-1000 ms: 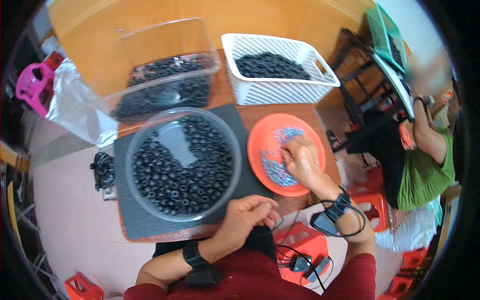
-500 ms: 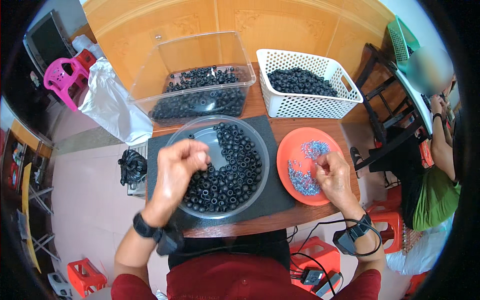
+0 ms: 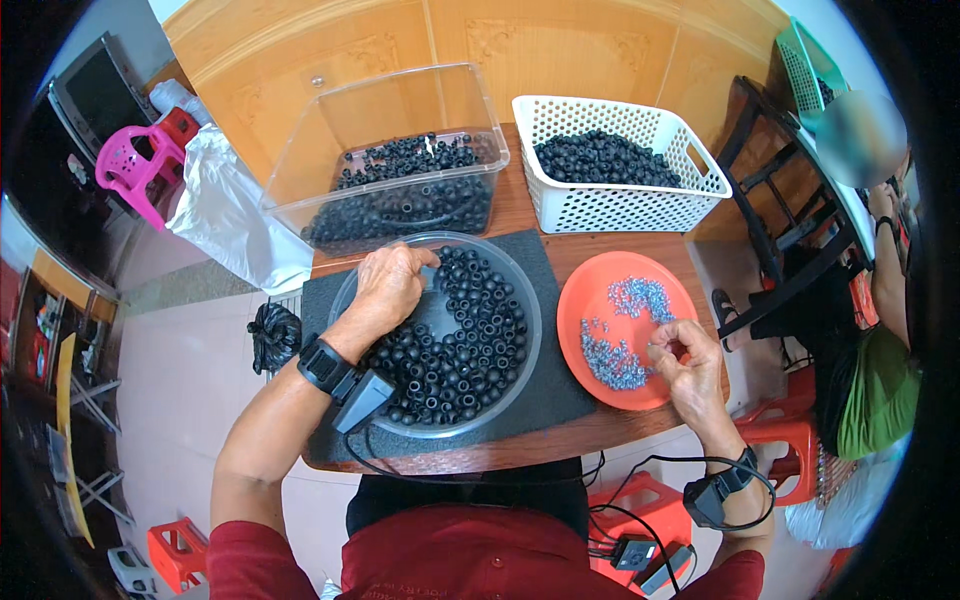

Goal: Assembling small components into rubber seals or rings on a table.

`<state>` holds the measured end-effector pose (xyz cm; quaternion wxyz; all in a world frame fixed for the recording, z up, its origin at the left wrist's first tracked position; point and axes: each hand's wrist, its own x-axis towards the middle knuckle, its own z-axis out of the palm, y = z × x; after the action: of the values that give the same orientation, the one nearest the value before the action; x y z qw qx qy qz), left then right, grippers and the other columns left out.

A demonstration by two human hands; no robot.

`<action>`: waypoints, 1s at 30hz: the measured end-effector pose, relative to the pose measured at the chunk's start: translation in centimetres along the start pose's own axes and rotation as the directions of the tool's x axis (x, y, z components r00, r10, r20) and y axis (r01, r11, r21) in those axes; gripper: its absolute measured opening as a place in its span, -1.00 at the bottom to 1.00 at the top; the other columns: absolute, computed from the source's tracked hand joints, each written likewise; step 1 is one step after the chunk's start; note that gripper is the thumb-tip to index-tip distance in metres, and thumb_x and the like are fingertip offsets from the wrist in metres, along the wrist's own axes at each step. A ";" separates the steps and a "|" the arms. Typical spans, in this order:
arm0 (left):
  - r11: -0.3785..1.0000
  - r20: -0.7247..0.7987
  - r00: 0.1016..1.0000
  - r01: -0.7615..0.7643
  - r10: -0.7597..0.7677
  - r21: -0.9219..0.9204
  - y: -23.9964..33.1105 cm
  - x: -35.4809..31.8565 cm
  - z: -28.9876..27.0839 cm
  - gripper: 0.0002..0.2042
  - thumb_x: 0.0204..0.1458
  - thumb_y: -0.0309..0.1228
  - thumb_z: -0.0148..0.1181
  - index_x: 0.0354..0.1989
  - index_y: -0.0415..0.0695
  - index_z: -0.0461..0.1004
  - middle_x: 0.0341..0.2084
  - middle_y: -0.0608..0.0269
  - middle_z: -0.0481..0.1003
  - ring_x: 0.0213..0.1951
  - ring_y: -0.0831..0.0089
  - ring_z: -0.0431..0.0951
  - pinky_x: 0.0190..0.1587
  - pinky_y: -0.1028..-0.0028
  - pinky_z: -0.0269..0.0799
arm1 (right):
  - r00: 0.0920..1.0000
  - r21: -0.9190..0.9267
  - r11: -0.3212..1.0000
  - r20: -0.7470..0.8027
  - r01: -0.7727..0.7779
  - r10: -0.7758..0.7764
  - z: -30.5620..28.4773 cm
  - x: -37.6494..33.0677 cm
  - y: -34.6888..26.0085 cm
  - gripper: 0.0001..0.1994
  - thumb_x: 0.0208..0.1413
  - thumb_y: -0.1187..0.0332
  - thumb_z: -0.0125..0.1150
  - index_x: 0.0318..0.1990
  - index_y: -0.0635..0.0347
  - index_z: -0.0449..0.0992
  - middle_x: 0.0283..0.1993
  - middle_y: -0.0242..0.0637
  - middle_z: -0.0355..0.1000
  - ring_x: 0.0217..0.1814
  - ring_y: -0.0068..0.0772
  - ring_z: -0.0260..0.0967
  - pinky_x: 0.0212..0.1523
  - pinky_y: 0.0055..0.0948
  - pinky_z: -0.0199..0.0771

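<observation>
Over the upper left of a clear round tub [image 3: 535, 335], my left hand [image 3: 392, 287] is closed, its fingers curled and the fingertips by the edge of the bead pile. Round black beads [image 3: 450, 365] with large holes fill much of this tub. What the left fingertips hold, if anything, is hidden. My right hand [image 3: 690, 368] is pinched at the right side of an orange plate [image 3: 585, 265]. Small shiny clear-bluish pieces [image 3: 612, 360] lie on that plate in two loose groups, close to the right fingertips. Whatever sits in the right pinch is too small to name.
Behind the tub stand a clear plastic bin [image 3: 400, 185] and a white perforated basket [image 3: 625, 205], both holding black pieces. A dark mat [image 3: 560, 385] lies under the tub. Cables hang from my wrist devices. At the right sits another person beside a black chair [image 3: 775, 190].
My left hand has moved up and forward over the tub, its fingers now turned toward the far beads. The right hand has shifted slightly right and toward me, still pinched.
</observation>
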<state>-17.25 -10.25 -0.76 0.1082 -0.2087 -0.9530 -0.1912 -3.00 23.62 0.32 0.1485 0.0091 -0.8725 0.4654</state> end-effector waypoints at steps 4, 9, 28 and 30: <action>0.997 0.057 0.995 0.082 -0.081 -0.006 0.4 0.1 -0.8 -0.73 -0.27 -0.58 0.18 -0.30 -0.10 0.58 -0.48 0.05 0.51 -0.36 0.16 0.53 -0.27 0.30 0.40 | 0.999 0.025 0.999 -0.015 -0.031 0.031 0.1 -0.3 0.5 -0.89 -0.15 0.64 0.19 -0.48 0.26 0.40 -0.48 -0.36 0.31 -0.47 -0.57 0.24 -0.45 -0.56 0.24; 0.996 0.033 0.999 -0.006 0.009 -0.092 0.3 0.2 0.0 -0.74 -0.32 -0.56 0.26 -0.34 -0.11 0.57 -0.53 0.12 0.49 -0.38 0.19 0.53 -0.30 0.32 0.40 | 1.000 0.018 1.000 -0.013 -0.024 0.024 0.2 -0.2 0.3 -0.89 -0.16 0.64 0.20 -0.48 0.26 0.42 -0.49 -0.36 0.30 -0.47 -0.56 0.24 -0.44 -0.55 0.24; 0.628 0.330 0.933 0.346 -0.147 -0.697 1.1 -1.8 -3.0 -0.84 -0.02 -0.44 0.20 -0.33 -0.28 0.50 -0.46 0.13 0.52 -0.46 0.37 0.52 -0.36 0.47 0.42 | 0.997 0.073 0.997 -0.070 -0.011 0.017 0.3 -1.5 -1.8 -0.88 -0.19 0.67 0.20 -0.49 0.29 0.42 -0.51 -0.35 0.29 -0.46 -0.52 0.22 -0.41 -0.53 0.24; 0.195 0.458 0.877 0.480 -0.147 -0.856 3.5 -3.0 -5.1 -0.80 0.06 -0.41 0.15 -0.27 -0.33 0.47 -0.46 0.17 0.52 -0.48 0.49 0.50 -0.36 0.56 0.42 | 0.995 0.103 0.995 -0.101 0.010 0.001 0.3 -2.0 -2.6 -0.89 -0.18 0.67 0.20 -0.46 0.29 0.44 -0.51 -0.36 0.29 -0.46 -0.53 0.22 -0.40 -0.54 0.24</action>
<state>-12.46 -10.48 4.10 -0.2146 -0.0538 -0.6678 -0.7107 -0.79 21.65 1.73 0.1928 -0.0049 -0.8387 0.5093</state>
